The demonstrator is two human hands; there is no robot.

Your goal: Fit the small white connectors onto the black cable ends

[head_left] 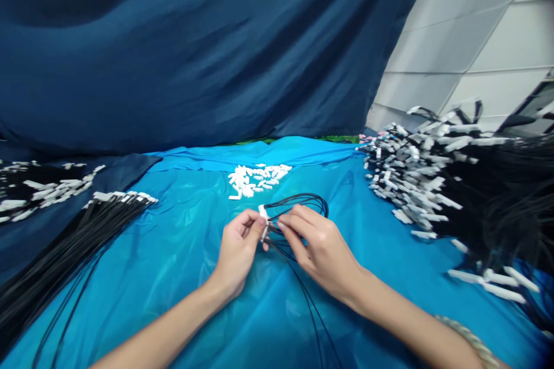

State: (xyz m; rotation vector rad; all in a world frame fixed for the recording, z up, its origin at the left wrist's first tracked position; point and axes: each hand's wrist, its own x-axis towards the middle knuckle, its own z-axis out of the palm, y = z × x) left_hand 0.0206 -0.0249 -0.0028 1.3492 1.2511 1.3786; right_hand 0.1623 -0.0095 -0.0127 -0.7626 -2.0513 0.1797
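In the middle of the view my left hand (242,245) pinches a white plastic connector (262,213) between thumb and fingers. Thin black wires (309,199) run out of the connector and loop round to the right, with two ends trailing down toward me. My right hand (318,239) is closed, its thumb and fingertips pinching the black wires close beside the connector. The exact spot where the wires enter is partly hidden by my fingers. Just beyond my hands lies a loose pile of small white connectors (255,179).
A bundle of black wires with white ends (116,213) lies at left, near more on dark cloth (56,187). A large heap of white-ended black wires (415,167) fills the right side. Blue sheeting (182,277) covers the surface; a dark blue curtain (194,57) hangs behind.
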